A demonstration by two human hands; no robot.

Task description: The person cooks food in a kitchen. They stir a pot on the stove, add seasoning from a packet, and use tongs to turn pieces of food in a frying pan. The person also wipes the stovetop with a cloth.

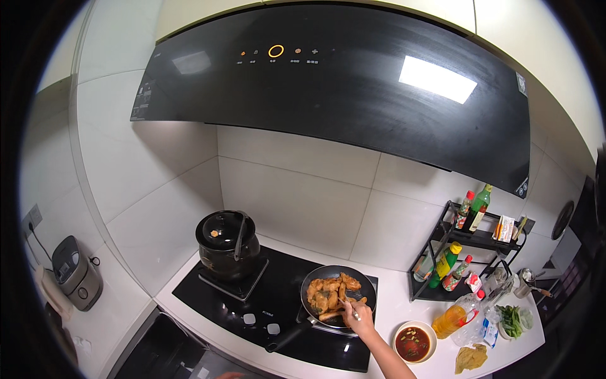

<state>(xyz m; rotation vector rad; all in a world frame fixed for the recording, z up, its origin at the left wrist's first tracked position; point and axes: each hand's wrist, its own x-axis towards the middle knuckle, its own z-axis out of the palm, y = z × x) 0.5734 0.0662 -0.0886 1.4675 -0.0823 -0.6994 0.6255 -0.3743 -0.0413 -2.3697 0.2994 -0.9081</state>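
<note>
My right hand (360, 320) grips a slim utensil (356, 314), its far end among browned meat pieces (326, 294); its exact kind cannot be made out. The meat lies in a black frying pan (368, 289) on the right burner of a black glass cooktop (284, 284). The pan's handle (289, 335) points toward the front left, with no hand on it. At the bottom edge shows a sliver of what looks like my left hand (229, 375); its fingers are cut off from view. A bowl of dark red-brown sauce (413, 343) stands right of my right forearm.
A lidded black pot (227, 246) occupies the left burner. Right of the cooktop are an oil bottle (450, 320), a yellowish cloth (471, 358), leafy greens (510, 320) and a black rack (428, 260) of bottles. A range hood (331, 104) overhangs. An appliance (78, 275) stands left.
</note>
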